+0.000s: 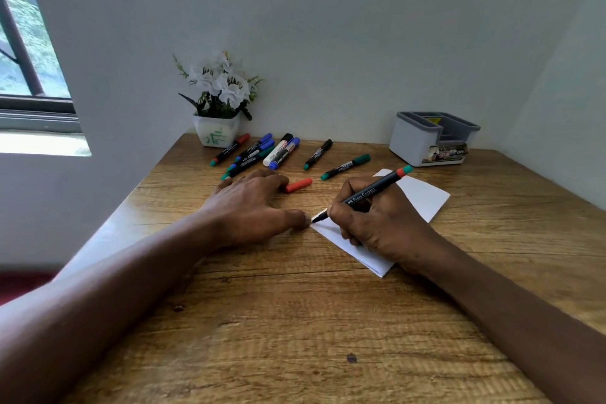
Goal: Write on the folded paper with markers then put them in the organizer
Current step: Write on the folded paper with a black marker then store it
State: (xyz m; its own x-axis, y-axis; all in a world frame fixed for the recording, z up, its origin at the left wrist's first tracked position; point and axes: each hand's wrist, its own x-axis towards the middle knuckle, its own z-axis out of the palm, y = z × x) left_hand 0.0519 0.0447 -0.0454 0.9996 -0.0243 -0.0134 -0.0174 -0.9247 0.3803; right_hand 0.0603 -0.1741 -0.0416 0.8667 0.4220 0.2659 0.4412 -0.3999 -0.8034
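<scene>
A folded white paper [423, 197] lies on the wooden table [295, 321], partly under my right hand [380, 223]. That hand grips an uncapped black marker [373, 188] with a red and teal end, its tip touching the paper's left corner. My left hand [252, 203] rests flat beside the paper, its thumb at that same corner. The marker's red cap [298, 185] lies loose by my left fingers. Several capped markers [262, 152] are scattered farther back. The grey organizer [429, 138] stands at the back right.
A white pot of artificial flowers [218, 98] sits at the back left corner against the wall. A window [29, 75] is on the left. Walls close in the table at the back and right.
</scene>
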